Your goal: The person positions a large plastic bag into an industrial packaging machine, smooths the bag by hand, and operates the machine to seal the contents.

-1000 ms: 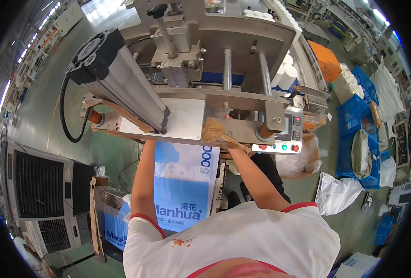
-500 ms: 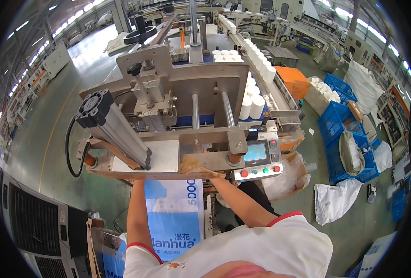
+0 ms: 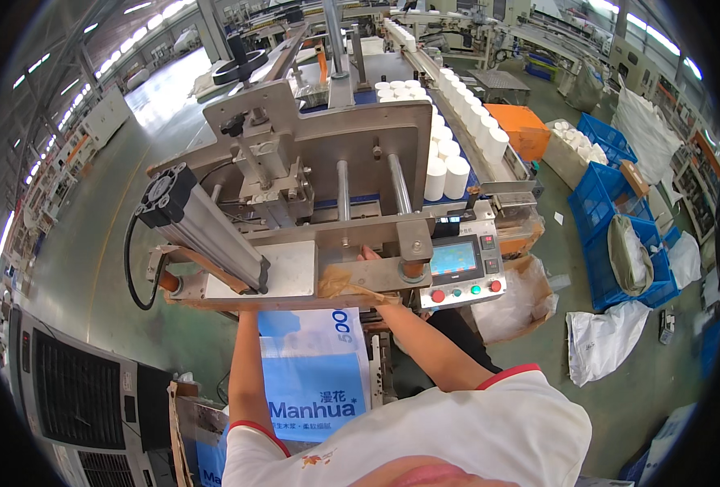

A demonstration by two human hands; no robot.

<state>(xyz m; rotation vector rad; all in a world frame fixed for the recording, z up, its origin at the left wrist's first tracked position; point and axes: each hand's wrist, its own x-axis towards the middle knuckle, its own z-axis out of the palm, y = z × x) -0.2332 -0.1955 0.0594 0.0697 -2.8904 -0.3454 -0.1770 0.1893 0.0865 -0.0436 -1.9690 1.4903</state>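
Both my forearms reach under the front bar of a steel packing machine [image 3: 295, 235]. My left hand is hidden beneath its plate, so its fingers do not show. Of my right hand [image 3: 368, 253], only a few fingertips show behind the bar; the rest is covered, and whether it grips anything cannot be seen. Between my forearms lies a blue and white printed plastic packaging bag [image 3: 315, 373], its far end running under the machine. A grey air cylinder [image 3: 214, 231] slants over the plate. Brown tape [image 3: 348, 284] wraps the bar near my right wrist.
White paper rolls [image 3: 445, 166] stand behind the machine, with more lined up on a conveyor [image 3: 502, 174]. A control panel [image 3: 461, 264] is at the right. Blue crates [image 3: 611, 243], an orange box [image 3: 518, 130] and a white sack [image 3: 607, 341] lie further right. A grey-black cooler unit [image 3: 75, 390] stands left.
My right hand has moved further in under the bar, and its fingertips now show behind it. The view has shifted slightly, and more of the bag's near print shows.
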